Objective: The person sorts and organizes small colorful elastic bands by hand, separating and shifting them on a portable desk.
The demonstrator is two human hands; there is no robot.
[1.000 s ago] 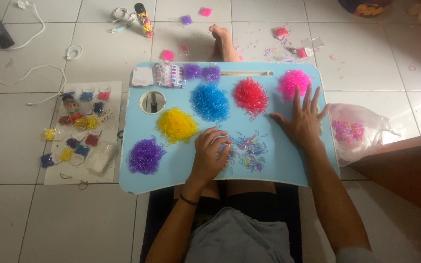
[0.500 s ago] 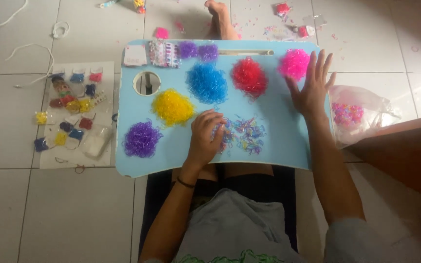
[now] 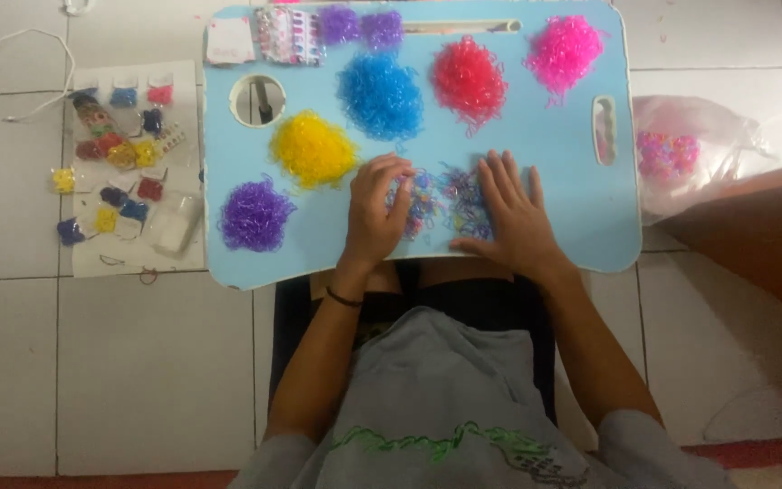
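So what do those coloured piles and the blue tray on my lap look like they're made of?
The piles, such as the yellow pile and the red pile, look like small rubbery or silicone loops: thin, tangled, slightly translucent strands. The blue tray looks like smooth moulded plastic or a coated board, with rounded corners and cut-out slots; which one I cannot tell. Both hands, left hand and right hand, rest on the mixed loops.

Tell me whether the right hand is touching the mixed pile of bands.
Touching. The head view shows the right hand lying flat with its fingers on the mixed pile of bands.
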